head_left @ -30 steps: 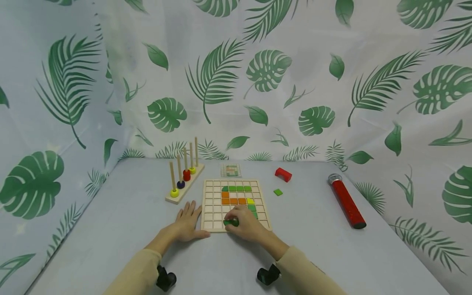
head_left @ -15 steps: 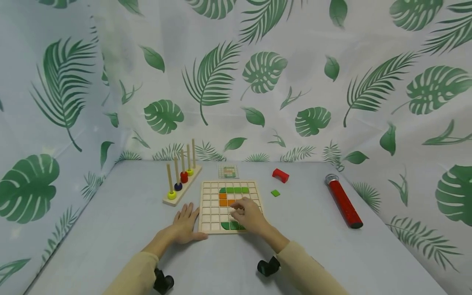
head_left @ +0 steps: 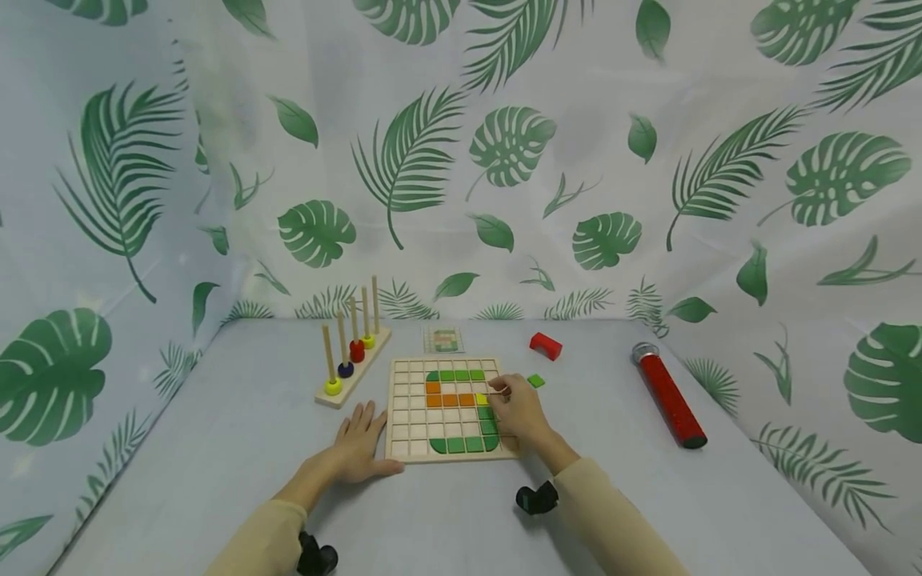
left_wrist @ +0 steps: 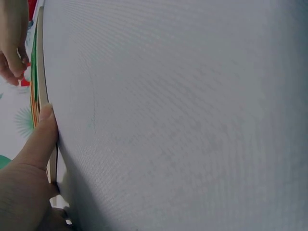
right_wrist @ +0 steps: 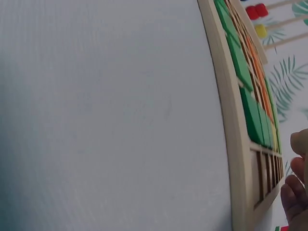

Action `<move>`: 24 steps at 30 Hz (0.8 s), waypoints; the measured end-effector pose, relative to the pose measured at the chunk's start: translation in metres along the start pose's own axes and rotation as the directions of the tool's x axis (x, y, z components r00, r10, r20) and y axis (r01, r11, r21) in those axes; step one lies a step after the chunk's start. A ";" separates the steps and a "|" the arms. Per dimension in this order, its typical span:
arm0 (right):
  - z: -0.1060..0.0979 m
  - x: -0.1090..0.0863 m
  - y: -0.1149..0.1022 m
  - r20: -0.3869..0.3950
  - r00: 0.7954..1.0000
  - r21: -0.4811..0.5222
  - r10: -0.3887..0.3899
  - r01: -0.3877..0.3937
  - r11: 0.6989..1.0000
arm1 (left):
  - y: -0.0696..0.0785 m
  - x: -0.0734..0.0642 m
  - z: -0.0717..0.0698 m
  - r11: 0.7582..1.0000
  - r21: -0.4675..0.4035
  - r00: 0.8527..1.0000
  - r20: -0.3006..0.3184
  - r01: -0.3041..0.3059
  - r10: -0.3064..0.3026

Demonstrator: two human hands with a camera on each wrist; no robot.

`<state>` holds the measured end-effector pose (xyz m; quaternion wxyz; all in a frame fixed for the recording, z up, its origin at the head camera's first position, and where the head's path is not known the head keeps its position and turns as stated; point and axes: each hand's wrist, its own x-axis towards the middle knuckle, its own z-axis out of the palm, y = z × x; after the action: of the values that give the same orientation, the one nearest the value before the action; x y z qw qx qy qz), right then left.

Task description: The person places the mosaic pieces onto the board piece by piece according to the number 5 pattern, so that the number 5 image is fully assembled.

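A wooden grid board lies mid-table, with green tiles along its front row and more green up the right side. Orange tiles and a yellow tile sit in its middle rows. My left hand rests flat beside the board's left edge, its thumb against the front rim in the left wrist view. Over the board's right edge is my right hand, fingers loosely bent, with nothing visible between them. A loose green tile lies just beyond that hand.
Behind the board lies a small pattern card. A wooden peg stand with coloured beads stands at the back left. To the right are a red arch block and a red microphone. Leaf-printed cloth walls the table.
The right hand let go of green pieces at the board's front row, then moved right and back to the board's right edge. The left hand stays at the board's left side.
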<state>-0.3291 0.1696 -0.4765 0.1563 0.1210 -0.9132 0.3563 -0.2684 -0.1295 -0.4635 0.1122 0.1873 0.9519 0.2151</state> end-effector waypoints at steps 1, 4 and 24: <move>-0.001 0.000 0.003 -0.009 1.000 0.005 0.023 -0.023 1.000 | 0.000 0.000 0.000 1.000 -0.002 1.000 0.000 0.000 0.000; -0.003 0.002 0.010 -0.042 0.997 0.026 0.071 -0.070 0.997 | -0.001 0.001 0.001 1.000 -0.002 1.000 -0.002 0.000 0.000; -0.020 0.007 0.042 -0.202 0.903 -0.022 0.379 -0.391 0.920 | -0.001 0.002 0.005 1.000 -0.019 1.000 -0.014 0.006 -0.006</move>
<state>-0.3451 0.2131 -0.4857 0.1749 -0.1018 -0.9100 0.3618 -0.2691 -0.1281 -0.4688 0.1077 0.1819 0.9512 0.2250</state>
